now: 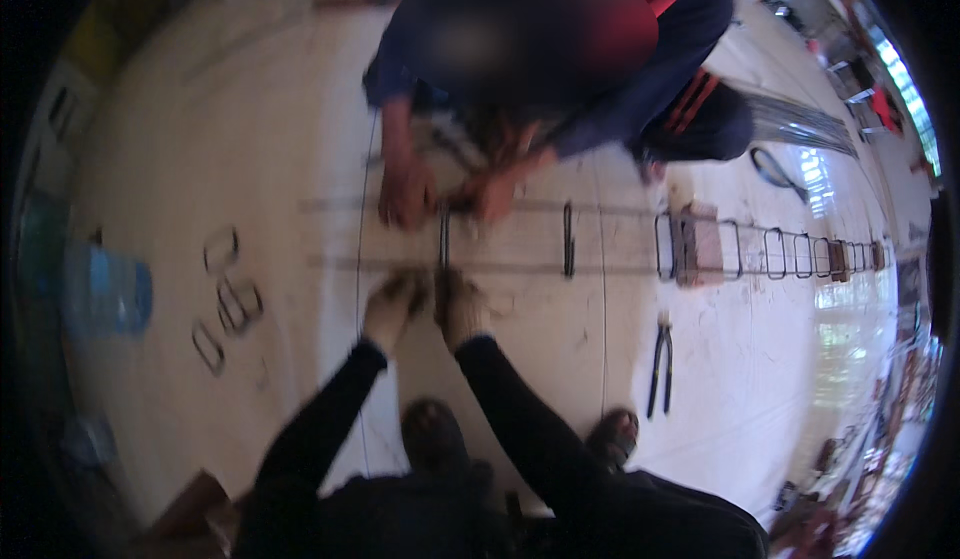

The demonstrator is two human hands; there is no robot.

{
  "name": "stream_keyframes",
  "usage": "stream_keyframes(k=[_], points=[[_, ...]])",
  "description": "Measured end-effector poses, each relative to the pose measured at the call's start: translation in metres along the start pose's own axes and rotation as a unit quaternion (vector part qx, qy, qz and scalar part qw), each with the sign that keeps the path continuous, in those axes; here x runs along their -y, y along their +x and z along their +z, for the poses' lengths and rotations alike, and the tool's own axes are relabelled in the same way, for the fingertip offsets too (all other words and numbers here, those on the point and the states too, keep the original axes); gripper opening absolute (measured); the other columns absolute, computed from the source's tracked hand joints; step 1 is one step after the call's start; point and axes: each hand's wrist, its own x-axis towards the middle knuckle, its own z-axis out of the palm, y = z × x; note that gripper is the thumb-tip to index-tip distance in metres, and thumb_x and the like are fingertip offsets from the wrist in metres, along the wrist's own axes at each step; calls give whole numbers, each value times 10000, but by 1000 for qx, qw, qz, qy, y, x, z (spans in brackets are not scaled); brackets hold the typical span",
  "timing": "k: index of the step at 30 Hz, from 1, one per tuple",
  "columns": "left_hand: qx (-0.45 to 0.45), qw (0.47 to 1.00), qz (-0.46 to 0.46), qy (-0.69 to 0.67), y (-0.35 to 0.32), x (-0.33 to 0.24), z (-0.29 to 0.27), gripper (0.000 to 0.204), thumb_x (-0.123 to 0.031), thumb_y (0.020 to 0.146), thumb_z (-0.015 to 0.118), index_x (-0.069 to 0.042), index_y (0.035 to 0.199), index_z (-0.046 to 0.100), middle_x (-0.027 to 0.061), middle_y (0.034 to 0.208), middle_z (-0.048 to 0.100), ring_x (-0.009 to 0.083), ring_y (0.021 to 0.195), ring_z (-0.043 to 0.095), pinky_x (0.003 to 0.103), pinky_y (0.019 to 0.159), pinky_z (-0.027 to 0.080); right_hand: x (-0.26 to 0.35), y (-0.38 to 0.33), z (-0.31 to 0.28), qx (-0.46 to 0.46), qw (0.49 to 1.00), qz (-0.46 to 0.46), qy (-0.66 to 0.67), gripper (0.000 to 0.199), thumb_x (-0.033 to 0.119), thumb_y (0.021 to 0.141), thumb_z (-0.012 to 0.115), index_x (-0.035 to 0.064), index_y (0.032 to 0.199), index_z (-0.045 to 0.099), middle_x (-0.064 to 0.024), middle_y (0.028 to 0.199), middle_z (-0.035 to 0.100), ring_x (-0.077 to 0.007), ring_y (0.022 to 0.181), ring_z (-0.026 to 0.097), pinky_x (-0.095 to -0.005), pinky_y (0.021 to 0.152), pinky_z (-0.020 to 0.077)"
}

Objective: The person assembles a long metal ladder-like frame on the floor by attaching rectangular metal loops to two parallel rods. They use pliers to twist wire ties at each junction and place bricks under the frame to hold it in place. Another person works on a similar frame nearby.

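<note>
Left hand (393,309): fingers curled, grip too blurred to tell
Right hand (460,311): at metal hoop (444,237), grip likewise unclear

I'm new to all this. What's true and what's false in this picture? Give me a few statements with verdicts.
1. The left hand and right hand are both near the long bars. True.
2. The pliers are in the right hand. False: they lie on the floor, to its right.
3. A co-worker is across the bars. True.
4. The loose loops lie right of the pliers. False: they lie well to the left.
5. A bluish container is farther left than the loops. True.
</note>
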Motion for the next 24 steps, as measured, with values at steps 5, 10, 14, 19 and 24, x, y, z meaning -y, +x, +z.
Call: stream_keyframes(k=[5,10,14,19,24], points=[[-41,995,-94,-21,-1,-42,7,476,-464,1079,583,-24,1197,722,98,963,744,192,844,680,360,777,539,95,-55,-22,92,979,174,60,391,383,1076,627,18,1204,687,-39,957,717,-131,778,644,-285,711,522],[-17,967,-11,255,-4,-87,10,621,-635,965,617,-51,1065,801,204,1039,786,400,1019,741,462,912,571,55,-87,-141,207,915,-65,-339,282,194,1010,708,2,1215,720,-145,1060,752,-220,886,727,-331,803,580],[66,958,-59,274,10,-99,25,655,-674,921,638,-65,1079,821,212,1016,788,398,1012,748,452,929,573,147,-85,-285,384,722,-90,-569,294,183,910,760,58,1176,762,-143,1157,743,-351,1085,714,-439,956,580],[47,942,-66,325,15,-95,35,629,-644,873,688,-71,1095,823,222,1039,786,405,1036,743,443,950,569,210,-96,-426,222,713,25,-664,226,232,858,801,85,1019,741,-108,991,736,-318,929,730,-446,821,578],[60,913,-92,392,19,-111,41,631,-626,890,693,-78,1183,798,214,1170,768,396,1108,725,453,961,569,170,-90,-450,40,741,72,-666,399,294,888,813,54,1195,726,-132,1113,735,-312,986,735,-421,860,581]])
